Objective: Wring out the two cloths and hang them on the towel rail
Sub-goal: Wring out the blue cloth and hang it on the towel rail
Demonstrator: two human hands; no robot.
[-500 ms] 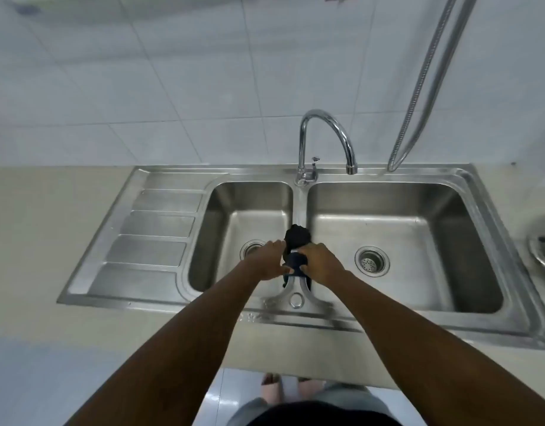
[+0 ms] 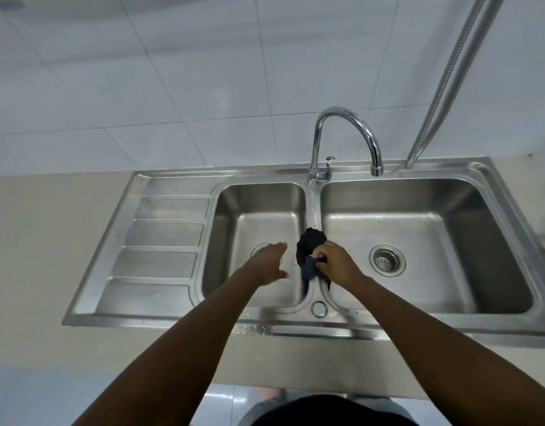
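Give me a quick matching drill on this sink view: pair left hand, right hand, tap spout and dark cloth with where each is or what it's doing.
1. left hand
2. right hand
3. tap spout
4. dark cloth

a. over the right basin
b. lying on the divider between the basins
c. open, empty, over the left basin
d. pinching the cloth

Pairs: 1-c, 2-d, 3-a, 4-b
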